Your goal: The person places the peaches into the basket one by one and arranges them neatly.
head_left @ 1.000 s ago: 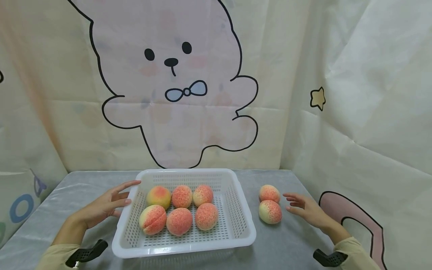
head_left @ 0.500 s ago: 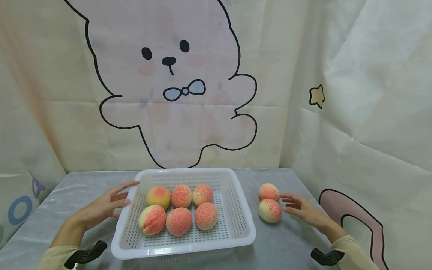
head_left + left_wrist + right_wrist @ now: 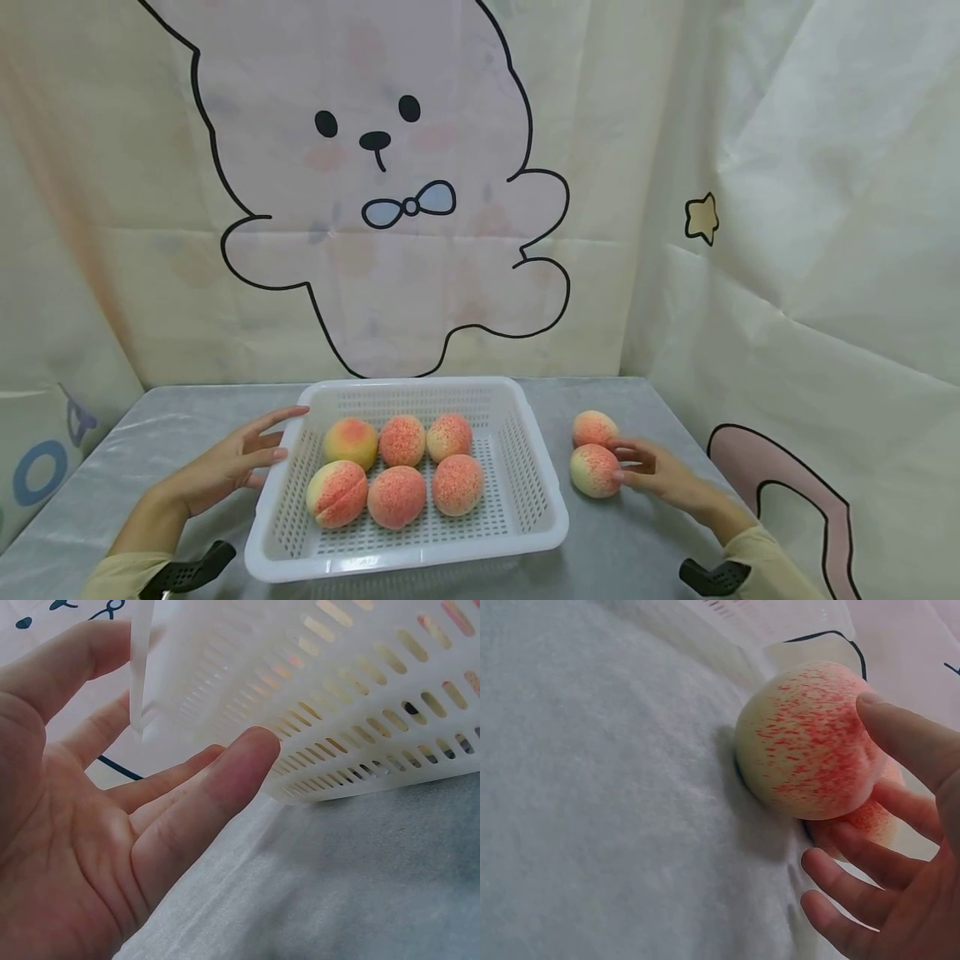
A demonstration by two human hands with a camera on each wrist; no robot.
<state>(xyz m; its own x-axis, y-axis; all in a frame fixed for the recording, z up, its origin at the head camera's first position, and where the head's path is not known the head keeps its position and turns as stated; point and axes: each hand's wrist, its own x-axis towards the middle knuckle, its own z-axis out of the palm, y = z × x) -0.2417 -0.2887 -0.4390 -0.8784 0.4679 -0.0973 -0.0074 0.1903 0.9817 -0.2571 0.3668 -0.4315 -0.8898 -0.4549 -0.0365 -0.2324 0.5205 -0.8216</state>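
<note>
A white plastic basket (image 3: 405, 567) stands on the grey cloth with several pink and yellow peaches inside, such as a creased one (image 3: 337, 493). At its left rim is my left hand (image 3: 225, 460), index fingertip over the edge and thumb (image 3: 244, 769) stretched along the outer wall. To the basket's right lie two peaches close together, a pale red-speckled one (image 3: 595, 472) in front and another (image 3: 593, 427) behind. My right hand (image 3: 663, 477) reaches them from the right. Its thumb (image 3: 900, 735) meets the front peach, while its loosely spread fingers lie beside both.
Grey cloth (image 3: 615, 542) covers the table. A cream backdrop (image 3: 600, 125) with a cartoon animal rises along its far edge, and printed sheets hang at both sides. A black strap piece (image 3: 712, 577) sits at each wrist.
My right hand has moved left from beside the two peaches until its fingers reach them. The left hand has stayed at the basket's rim.
</note>
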